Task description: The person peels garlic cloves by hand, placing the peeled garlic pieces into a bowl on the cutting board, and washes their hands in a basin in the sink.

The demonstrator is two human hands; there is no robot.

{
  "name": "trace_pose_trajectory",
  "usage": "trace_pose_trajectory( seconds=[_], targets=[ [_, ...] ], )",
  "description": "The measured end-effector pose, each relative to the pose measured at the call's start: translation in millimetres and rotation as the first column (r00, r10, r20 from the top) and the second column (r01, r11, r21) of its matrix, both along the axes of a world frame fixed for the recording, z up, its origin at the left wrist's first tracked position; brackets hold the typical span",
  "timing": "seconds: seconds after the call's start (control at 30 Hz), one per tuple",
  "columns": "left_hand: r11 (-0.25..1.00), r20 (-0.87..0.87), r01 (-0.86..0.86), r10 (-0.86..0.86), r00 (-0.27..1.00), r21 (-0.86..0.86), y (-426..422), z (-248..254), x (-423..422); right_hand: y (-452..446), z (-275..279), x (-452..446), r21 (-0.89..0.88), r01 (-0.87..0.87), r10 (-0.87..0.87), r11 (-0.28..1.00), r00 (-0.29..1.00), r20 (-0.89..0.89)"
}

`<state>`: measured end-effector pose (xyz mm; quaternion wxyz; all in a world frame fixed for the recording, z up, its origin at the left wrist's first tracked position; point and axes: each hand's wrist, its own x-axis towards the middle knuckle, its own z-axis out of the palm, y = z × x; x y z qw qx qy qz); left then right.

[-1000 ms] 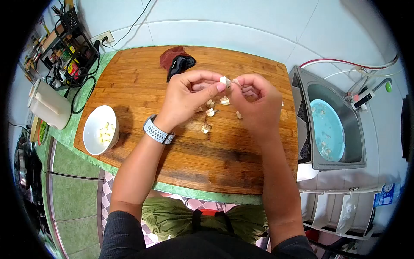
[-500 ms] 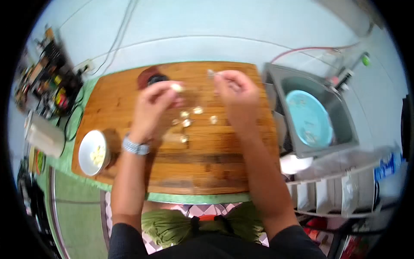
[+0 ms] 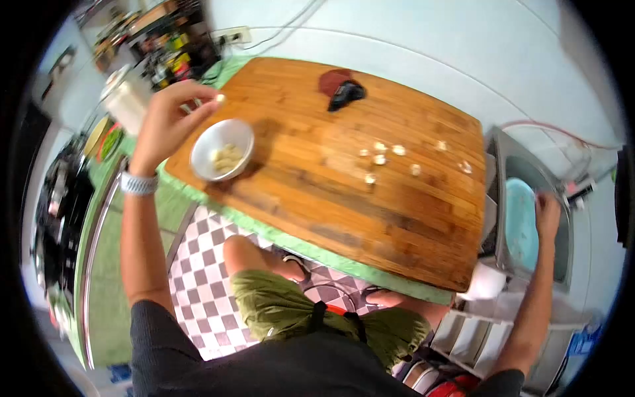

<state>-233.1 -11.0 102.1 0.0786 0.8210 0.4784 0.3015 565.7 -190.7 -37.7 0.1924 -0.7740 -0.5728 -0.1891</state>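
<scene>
My left hand [image 3: 170, 122] pinches a pale garlic clove [image 3: 220, 98] between thumb and fingertips, just above the far side of a white bowl [image 3: 231, 130]. Inside that bowl lies a small heap of peeled cloves [image 3: 227, 157]. Off to the right, my right hand [image 3: 547, 215] hangs over the edge of a light-blue basin [image 3: 519, 221] in the sink, fingers curled together; what they hold, if anything, is too small to make out. Several more cloves [image 3: 380, 159] are scattered on the right half of the wooden board [image 3: 317, 185].
A black object [image 3: 346, 94] lies against a reddish-brown round item [image 3: 333, 81] at the board's back edge. The grey sink [image 3: 562, 245] adjoins the board's right side. Behind the bowl stands a cream-coloured container [image 3: 126, 99], with cluttered bottles beyond.
My left hand has moved left with the clove, from mid-board to the bowl. My right hand has gone from the board to the sink basin. The view has turned.
</scene>
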Motion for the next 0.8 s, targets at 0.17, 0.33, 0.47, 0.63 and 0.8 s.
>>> trace_pose_trajectory(
  seconds=[0.17, 0.33, 0.47, 0.63, 0.8],
  targets=[
    [0.996, -0.382, -0.033, 0.061, 0.922, 0.078, 5.1, -12.0, -24.9, -39.8, -23.9, 60.6, -0.367, 0.060, -0.087, 0.928, 0.995, -0.057],
    [0.989, -0.536, 0.011, 0.071, 0.841, 0.149, 16.0, -39.8, -37.6, -33.3, -2.6, 43.0, -0.263, 0.201, -0.157, 0.943, 0.971, 0.179],
    [0.991, -0.517, -0.087, 0.127, 0.847, 0.100, 6.7, -22.5, -14.3, -37.8, 9.4, 31.5, -0.329, 0.250, -0.178, 0.911, 0.956, 0.234],
    [0.985, -0.442, -0.004, 0.081, 0.893, 0.174, -1.4, -13.3, 28.2, -28.2, 12.5, 10.2, -0.337, 0.426, -0.429, 0.839, 0.901, 0.072],
    [0.943, -0.289, 0.246, -0.177, 0.941, 0.222, 3.5, -23.7, 106.3, -10.0, 39.4, -29.6, -0.192, 0.293, -0.275, 0.937, 0.955, 0.114]
  ],
)
